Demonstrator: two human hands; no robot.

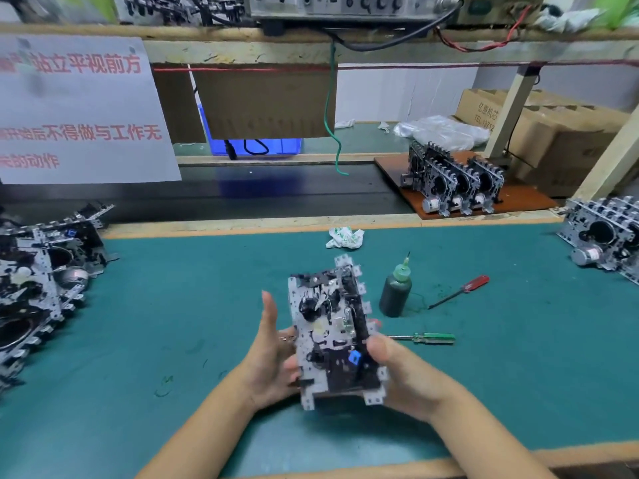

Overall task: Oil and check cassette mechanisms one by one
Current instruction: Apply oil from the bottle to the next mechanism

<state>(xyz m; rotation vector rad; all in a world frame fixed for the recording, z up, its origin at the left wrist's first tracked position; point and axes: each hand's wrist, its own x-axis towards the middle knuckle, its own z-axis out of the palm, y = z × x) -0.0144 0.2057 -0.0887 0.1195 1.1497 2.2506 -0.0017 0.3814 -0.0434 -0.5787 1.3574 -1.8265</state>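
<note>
I hold the cassette mechanism [333, 335] over the desk [173, 305]; oil bottle [396, 292] right, mechanism stacks [38, 288] far left.

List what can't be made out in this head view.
- Underside of the held cassette mechanism: faces away from the camera.
- Right hand fingers: hidden behind the mechanism.
- Pile of mechanisms at left: cut off by the frame edge.
- Oil bottle level: dark body, unreadable.
- Paper sign: partly blurred and cropped.

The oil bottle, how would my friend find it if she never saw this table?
Start at the green mat. Just right of the cassette mechanism held in both hands stands the oil bottle. It is the only upright thing there, dark with a green needle tip; the two screwdrivers nearby lie flat.
</note>
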